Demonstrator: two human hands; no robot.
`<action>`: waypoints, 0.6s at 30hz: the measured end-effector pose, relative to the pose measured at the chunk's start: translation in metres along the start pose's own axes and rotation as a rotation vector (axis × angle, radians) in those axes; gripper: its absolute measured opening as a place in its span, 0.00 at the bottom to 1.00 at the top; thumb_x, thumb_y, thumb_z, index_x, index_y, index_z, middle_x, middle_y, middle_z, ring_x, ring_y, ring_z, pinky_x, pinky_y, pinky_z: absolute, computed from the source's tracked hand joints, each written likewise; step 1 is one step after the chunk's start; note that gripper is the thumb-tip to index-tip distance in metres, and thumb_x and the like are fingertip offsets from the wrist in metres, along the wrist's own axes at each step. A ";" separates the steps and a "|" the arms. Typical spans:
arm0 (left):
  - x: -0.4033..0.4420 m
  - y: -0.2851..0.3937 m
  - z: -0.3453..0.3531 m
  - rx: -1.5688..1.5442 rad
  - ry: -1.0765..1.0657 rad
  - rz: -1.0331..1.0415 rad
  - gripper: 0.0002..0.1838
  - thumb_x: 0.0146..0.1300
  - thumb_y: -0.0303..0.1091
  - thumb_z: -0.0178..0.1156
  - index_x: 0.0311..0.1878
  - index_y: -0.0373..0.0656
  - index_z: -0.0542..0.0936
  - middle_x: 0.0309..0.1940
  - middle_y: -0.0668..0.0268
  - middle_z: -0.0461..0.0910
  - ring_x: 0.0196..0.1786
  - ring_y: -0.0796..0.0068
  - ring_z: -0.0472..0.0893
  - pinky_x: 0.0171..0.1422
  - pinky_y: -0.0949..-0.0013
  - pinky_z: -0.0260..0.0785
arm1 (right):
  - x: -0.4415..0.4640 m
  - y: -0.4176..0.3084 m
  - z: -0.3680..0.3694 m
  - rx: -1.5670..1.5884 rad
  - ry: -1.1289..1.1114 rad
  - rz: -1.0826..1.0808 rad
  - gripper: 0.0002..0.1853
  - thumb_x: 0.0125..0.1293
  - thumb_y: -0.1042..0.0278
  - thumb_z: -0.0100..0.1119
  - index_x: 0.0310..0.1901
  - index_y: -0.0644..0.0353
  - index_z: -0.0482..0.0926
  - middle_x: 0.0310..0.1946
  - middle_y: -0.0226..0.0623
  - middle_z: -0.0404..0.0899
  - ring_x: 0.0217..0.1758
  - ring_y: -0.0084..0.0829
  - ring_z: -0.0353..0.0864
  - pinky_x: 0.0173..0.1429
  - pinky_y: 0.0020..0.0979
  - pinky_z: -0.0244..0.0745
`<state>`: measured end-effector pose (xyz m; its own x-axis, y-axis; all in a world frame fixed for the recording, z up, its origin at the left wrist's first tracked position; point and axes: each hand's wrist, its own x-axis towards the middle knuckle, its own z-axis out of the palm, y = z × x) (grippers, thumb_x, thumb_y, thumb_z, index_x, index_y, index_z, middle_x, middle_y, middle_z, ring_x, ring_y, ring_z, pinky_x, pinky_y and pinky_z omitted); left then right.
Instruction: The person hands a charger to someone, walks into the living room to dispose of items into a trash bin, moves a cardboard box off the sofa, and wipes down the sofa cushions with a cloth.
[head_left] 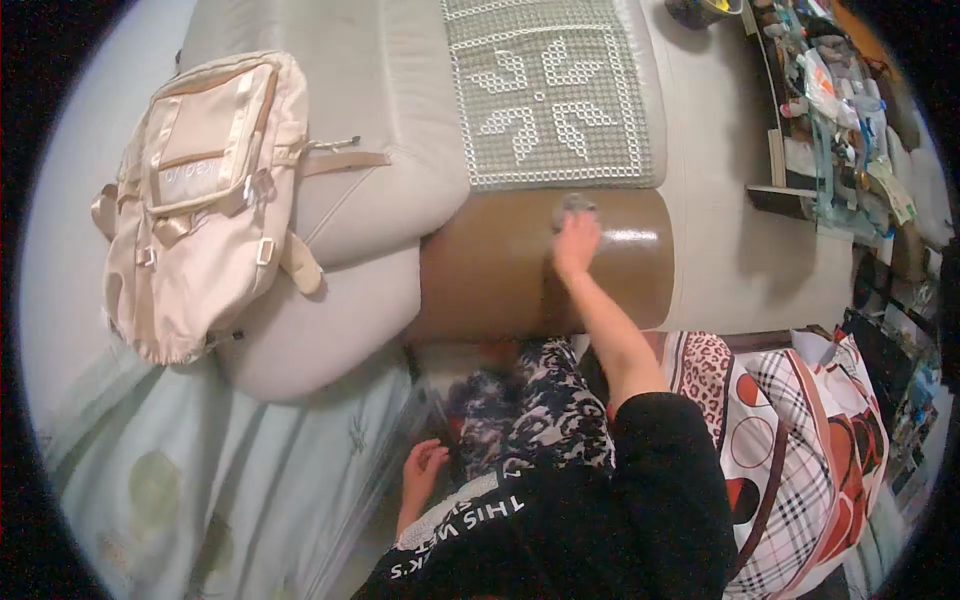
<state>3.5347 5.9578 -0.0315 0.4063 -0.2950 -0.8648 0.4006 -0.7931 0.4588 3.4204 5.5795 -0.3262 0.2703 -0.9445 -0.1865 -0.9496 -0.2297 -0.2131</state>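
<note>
My right hand (577, 245) reaches forward and presses a crumpled grey cloth (577, 208) down on a shiny brown seat section (490, 265) of the sofa. The fingers are closed over the cloth, which partly shows beyond them. Down by my left side hangs my left hand (425, 468), its fingers loosely bent and holding nothing that I can see. It is nearest to my patterned trousers (530, 410). Behind the brown section lies a grey-green woven cover (545, 95) with a white leaf pattern.
A beige backpack (205, 200) leans on the grey sofa cushions (330, 320) at left. Pale green fabric (200, 480) hangs below it. At right are a patterned red, white and black cloth (790, 450) and a cluttered shelf (840, 110). A dark basket (700, 12) stands at the top.
</note>
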 end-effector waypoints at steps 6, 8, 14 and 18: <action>-0.005 -0.052 -0.035 0.063 0.001 0.054 0.15 0.57 0.28 0.54 0.48 0.38 0.69 0.37 0.61 0.77 0.37 0.74 0.77 0.45 0.74 0.68 | -0.054 -0.122 0.020 0.194 -0.086 -0.389 0.19 0.55 0.71 0.43 0.51 0.54 0.69 0.54 0.46 0.63 0.63 0.45 0.55 0.66 0.46 0.43; -0.006 -0.073 -0.057 0.102 0.031 0.095 0.14 0.57 0.28 0.55 0.48 0.39 0.70 0.37 0.61 0.77 0.37 0.75 0.76 0.45 0.75 0.67 | -0.073 -0.139 0.020 0.264 -0.132 -0.467 0.20 0.55 0.72 0.43 0.52 0.52 0.69 0.55 0.46 0.62 0.63 0.44 0.54 0.66 0.45 0.43; -0.026 -0.085 -0.115 0.341 0.078 0.068 0.12 0.58 0.31 0.54 0.46 0.40 0.71 0.34 0.63 0.77 0.36 0.77 0.75 0.42 0.76 0.66 | -0.061 -0.089 0.019 0.230 -0.051 -0.527 0.18 0.55 0.72 0.43 0.49 0.47 0.71 0.54 0.36 0.64 0.62 0.38 0.57 0.64 0.47 0.48; -0.019 -0.101 -0.145 0.363 0.063 0.121 0.11 0.60 0.32 0.51 0.45 0.40 0.71 0.32 0.65 0.77 0.33 0.78 0.75 0.39 0.76 0.66 | -0.038 0.020 0.001 0.118 0.114 -0.281 0.19 0.53 0.73 0.46 0.49 0.49 0.71 0.53 0.35 0.64 0.60 0.36 0.60 0.62 0.49 0.51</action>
<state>3.6055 6.1207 -0.0318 0.4869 -0.3741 -0.7893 0.0346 -0.8947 0.4454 3.3914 5.6111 -0.3241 0.4932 -0.8699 0.0024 -0.8137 -0.4623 -0.3524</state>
